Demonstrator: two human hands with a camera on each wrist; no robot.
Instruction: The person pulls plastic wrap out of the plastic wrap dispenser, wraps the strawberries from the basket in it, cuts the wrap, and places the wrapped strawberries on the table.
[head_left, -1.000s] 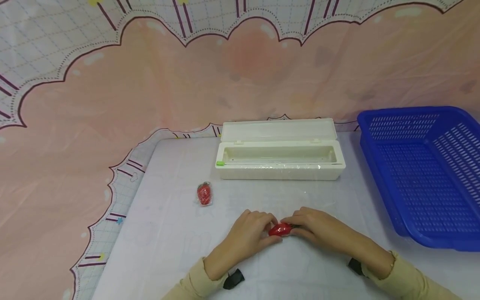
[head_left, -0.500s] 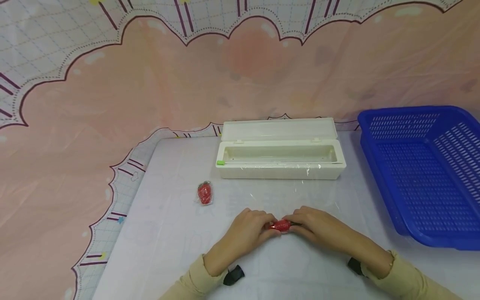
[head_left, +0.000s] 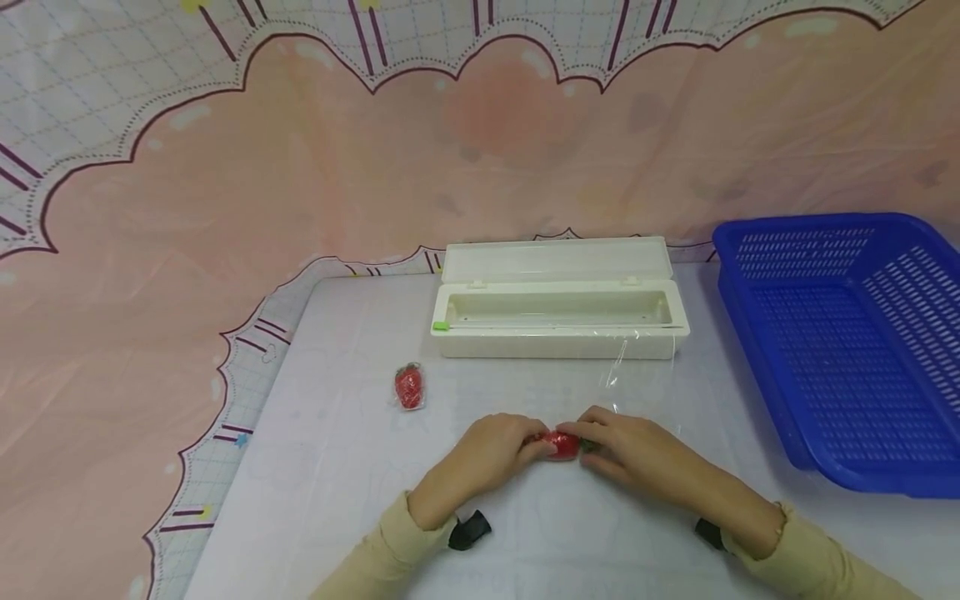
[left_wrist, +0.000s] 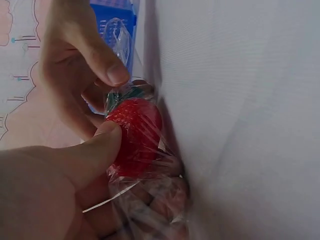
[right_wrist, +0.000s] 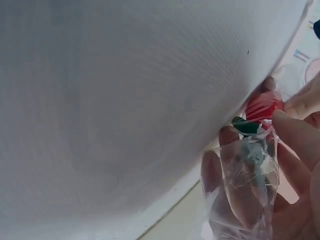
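A red toy-like strawberry (head_left: pixel 562 445) with green leaves lies sideways between both hands, wrapped in clear plastic film. My left hand (head_left: pixel 491 450) pinches its pointed end, thumb on top and fingers underneath, as the left wrist view shows the strawberry (left_wrist: pixel 134 132) under the thumb. At the leafy end, my right hand (head_left: pixel 633 450) holds the fruit and film between thumb and fingers. Loose clear film (right_wrist: pixel 250 185) hangs over the right fingers in the right wrist view. Creased film (head_left: pixel 617 371) also runs from the white box (head_left: pixel 558 346) towards the right hand.
The long white box stands behind the hands, lid raised, a green slider (head_left: pixel 441 326) at its left end. Another wrapped strawberry (head_left: pixel 409 387) lies on the white tabletop (head_left: pixel 337 467) to the left. A blue plastic basket (head_left: pixel 765 367) stands at the right.
The strawberry has rolled and shifted slightly away from me, towards the box. My hands moved with it, and the right fingers changed position. The film before the box now shows sharper creases at right.
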